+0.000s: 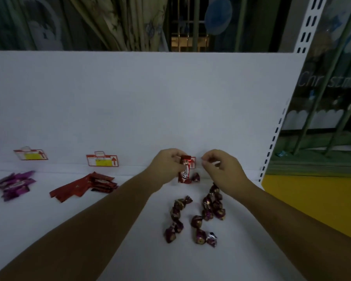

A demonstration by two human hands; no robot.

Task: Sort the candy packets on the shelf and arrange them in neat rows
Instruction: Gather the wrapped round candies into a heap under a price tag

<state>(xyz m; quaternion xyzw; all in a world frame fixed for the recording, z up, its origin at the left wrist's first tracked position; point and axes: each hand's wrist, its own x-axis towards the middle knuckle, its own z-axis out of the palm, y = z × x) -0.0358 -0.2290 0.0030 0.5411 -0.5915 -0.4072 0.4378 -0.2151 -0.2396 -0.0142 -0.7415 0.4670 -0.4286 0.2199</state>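
My left hand [167,166] grips a red candy packet [184,171] upright near the back of the white shelf [109,230]. Just to its right, my right hand [221,166] has its fingers curled with thumb and forefinger pinched together; what it pinches is too small to tell. Below both hands lie several dark maroon wrapped candies [209,207] in loose strings, one more [196,177] beside the packet. A pile of red packets [87,185] sits left of centre. Purple packets [12,184] are heaped at the far left.
Price tags [102,160] [30,154] hang on the white back panel [150,98]; a third is partly hidden behind the held packet. A perforated shelf upright [272,142] marks the right end, with a yellow surface [312,199] beyond it.
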